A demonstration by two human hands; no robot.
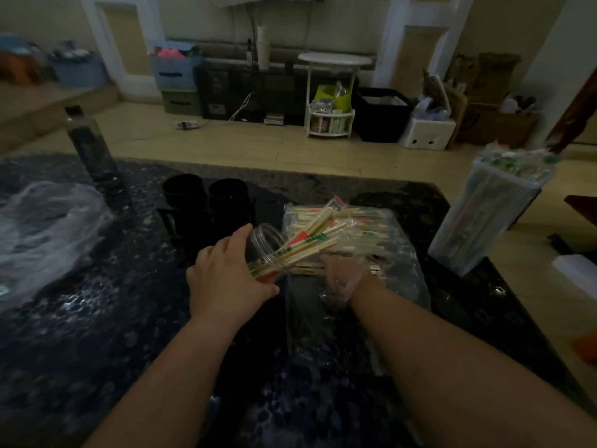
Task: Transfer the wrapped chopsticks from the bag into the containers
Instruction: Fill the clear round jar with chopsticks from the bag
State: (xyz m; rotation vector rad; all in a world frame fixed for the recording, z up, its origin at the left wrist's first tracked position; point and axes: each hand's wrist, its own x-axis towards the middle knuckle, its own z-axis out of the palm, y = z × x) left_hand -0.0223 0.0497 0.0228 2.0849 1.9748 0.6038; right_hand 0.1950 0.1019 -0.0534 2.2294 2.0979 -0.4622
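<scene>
Left hand (pixel 226 279) grips tilted jar (pixel 265 237); wrapped chopsticks (pixel 307 244) jut from mouth, long axis diagonal toward bag (pixel 399 265) right of jar; right hand (pixel 342 276) grip unclear.

Our left hand (pixel 226 279) grips a tilted clear jar (pixel 265 237) holding wrapped chopsticks (pixel 310 241); our right hand (pixel 342 276), covered in clear plastic, lies at the bag (pixel 399 253) beside it.

My right hand (pixel 344 276) wears a thin, clear, crinkled plastic glove (pixel 332 295) ending at the wrist; my left hand (pixel 226 279) and both forearms (pixel 420 344) are bare.
</scene>
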